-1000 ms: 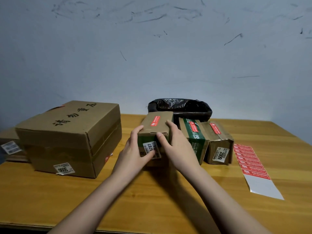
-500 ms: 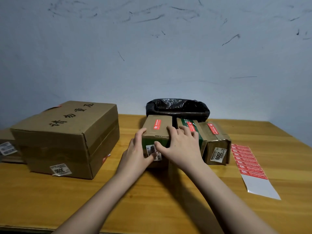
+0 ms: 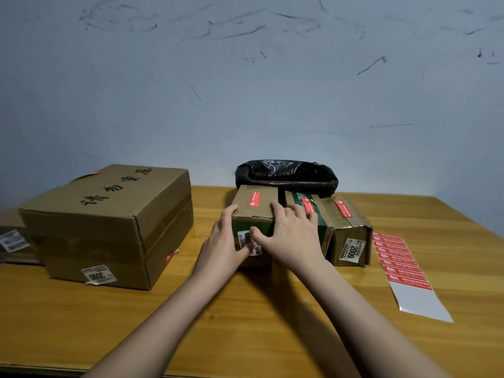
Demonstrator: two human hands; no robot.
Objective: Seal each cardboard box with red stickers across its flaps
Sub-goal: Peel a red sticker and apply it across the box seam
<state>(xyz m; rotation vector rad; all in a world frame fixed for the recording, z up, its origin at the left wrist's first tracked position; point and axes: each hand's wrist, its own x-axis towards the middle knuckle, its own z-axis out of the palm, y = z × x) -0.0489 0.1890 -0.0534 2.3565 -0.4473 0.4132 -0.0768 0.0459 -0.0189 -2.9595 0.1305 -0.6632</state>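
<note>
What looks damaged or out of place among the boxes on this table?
The small brown cardboard box with the 2009 label, rightmost in the row, has a crumpled, dented front top edge. On the large brown cardboard box at left, the white 3090 label sits upside down.

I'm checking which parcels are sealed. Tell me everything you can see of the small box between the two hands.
The small box is plain brown cardboard, closed, sitting flat on the wooden table beside a green-banded box. One red sticker lies on its top. A white barcode label on its near face is partly covered. The left hand and right hand hold its near corners.
</note>
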